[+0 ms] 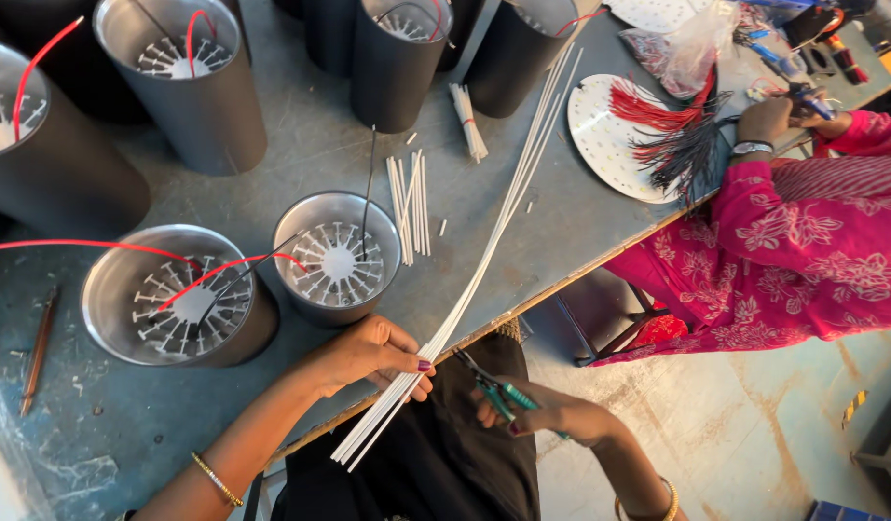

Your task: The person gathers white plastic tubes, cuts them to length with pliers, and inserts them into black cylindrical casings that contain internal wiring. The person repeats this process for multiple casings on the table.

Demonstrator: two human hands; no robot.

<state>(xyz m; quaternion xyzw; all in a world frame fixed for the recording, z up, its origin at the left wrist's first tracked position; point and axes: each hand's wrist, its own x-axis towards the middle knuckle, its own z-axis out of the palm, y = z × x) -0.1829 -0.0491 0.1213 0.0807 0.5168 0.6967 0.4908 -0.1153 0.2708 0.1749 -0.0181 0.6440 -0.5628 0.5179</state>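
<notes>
The left hand point(368, 357) had its grip closed around a bundle of long white tubes point(484, 260), which slanted from the table point(301, 145) edge up across it. The right hand point(551, 415) gripped green-handled cutters point(493, 386) just beside the bundle's lower end, near a grey metal cylinder point(337, 259).

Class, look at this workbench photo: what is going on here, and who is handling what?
A person's left hand pinches a bundle of long white tubes that slants across the grey table. Their right hand holds green-handled cutters beside the bundle. Round metal housings with red and black wires stand on the table. A co-worker's hand in a pink sleeve works at a white disc with wires.
</notes>
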